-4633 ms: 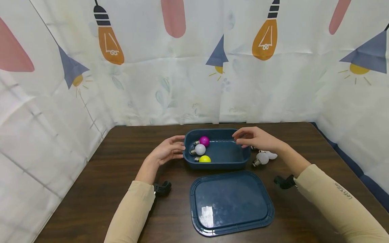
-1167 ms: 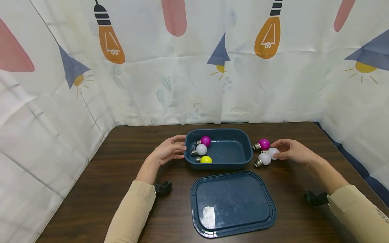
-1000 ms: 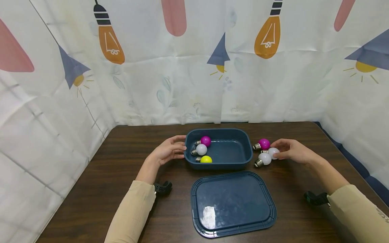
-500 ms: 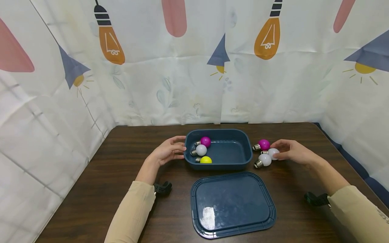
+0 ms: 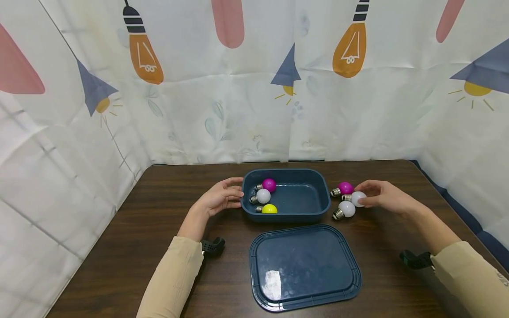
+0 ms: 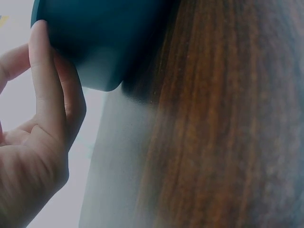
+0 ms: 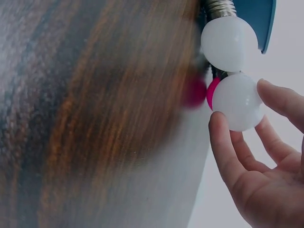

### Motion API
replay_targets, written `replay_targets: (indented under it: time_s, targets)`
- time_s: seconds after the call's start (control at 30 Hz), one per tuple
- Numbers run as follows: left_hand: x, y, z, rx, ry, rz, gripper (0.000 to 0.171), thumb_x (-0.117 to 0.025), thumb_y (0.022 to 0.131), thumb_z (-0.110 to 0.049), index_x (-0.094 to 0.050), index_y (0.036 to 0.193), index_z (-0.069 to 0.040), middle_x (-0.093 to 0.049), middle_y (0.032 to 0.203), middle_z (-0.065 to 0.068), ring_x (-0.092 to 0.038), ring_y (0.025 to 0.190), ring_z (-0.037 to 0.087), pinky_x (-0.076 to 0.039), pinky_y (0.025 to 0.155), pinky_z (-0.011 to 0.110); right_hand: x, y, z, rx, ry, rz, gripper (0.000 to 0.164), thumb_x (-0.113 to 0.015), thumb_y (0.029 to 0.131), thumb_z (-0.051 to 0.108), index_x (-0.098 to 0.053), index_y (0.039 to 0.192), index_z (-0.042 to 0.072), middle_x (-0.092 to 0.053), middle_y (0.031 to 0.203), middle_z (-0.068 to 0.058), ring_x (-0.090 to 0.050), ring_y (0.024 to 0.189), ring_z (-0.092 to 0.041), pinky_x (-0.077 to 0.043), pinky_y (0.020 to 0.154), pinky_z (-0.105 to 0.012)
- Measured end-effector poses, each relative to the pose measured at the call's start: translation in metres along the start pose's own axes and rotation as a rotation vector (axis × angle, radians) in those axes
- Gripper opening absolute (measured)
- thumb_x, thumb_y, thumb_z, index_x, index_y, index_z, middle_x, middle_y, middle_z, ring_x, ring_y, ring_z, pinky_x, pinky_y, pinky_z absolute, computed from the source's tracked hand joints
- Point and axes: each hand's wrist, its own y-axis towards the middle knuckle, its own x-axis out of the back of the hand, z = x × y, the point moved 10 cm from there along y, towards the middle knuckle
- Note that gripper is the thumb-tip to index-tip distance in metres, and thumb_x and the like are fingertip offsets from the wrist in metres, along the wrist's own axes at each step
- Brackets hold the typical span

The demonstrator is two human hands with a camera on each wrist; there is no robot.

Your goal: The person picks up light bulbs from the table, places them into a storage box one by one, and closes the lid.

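Note:
In the head view my right hand (image 5: 387,197) pinches the globe of a white light bulb (image 5: 358,198) to the right of a dark blue box. The right wrist view shows fingertips and thumb round that bulb (image 7: 237,102). A second white bulb (image 5: 347,209) and a magenta bulb (image 5: 345,188) lie beside it. My left hand (image 5: 218,197) rests its extended fingertips against the left wall of the open box (image 5: 284,217). Inside, at its left end, lie a magenta bulb (image 5: 268,185), a white bulb (image 5: 263,195) and a yellow bulb (image 5: 270,209), screw bases pointing left.
A dark blue lid (image 5: 305,267) lies flat on the brown wooden table (image 5: 131,256), just in front of the box. Behind the table hangs a white curtain (image 5: 246,101) printed with lamps and bulbs. Each wrist wears a black strap.
My right hand went from over the box to the loose bulbs, and in the last half second the pinched white bulb rose slightly. The left hand stayed at the box.

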Motion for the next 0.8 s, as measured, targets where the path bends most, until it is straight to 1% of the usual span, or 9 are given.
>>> replay_targets:
  time_s: [0.2,0.47,0.8]
  targets:
    - [0.000,0.000,0.000,0.000,-0.001,0.007,0.063,-0.061,0.100,0.001,-0.035,0.156,-0.005,-0.056,0.127,0.021,-0.069,0.091,0.020,-0.062,0.079,0.034,0.003,-0.001,0.002,-0.001,-0.001,-0.002,0.047,-0.072,0.098,0.019,-0.056,0.134,-0.005,-0.052,0.136,-0.027,-0.059,0.110,-0.035,-0.060,0.089,-0.038]
    - [-0.001,0.000,-0.001,0.002,0.008,0.001,0.062,-0.061,0.100,0.001,-0.035,0.156,-0.005,-0.055,0.128,0.021,-0.070,0.092,0.020,-0.062,0.079,0.034,0.005,-0.005,0.012,0.019,-0.015,-0.004,0.044,-0.070,0.099,0.016,-0.055,0.134,-0.006,-0.052,0.137,-0.028,-0.063,0.107,-0.031,-0.060,0.088,-0.043]
    - [-0.001,-0.001,0.000,0.004,-0.002,-0.004,0.062,-0.061,0.100,0.002,-0.035,0.155,-0.004,-0.056,0.127,0.021,-0.070,0.091,0.020,-0.062,0.078,0.034,0.011,-0.009,0.022,0.041,-0.052,-0.022,0.044,-0.069,0.100,0.017,-0.055,0.135,-0.006,-0.055,0.134,-0.025,-0.065,0.103,-0.027,-0.060,0.087,-0.041]
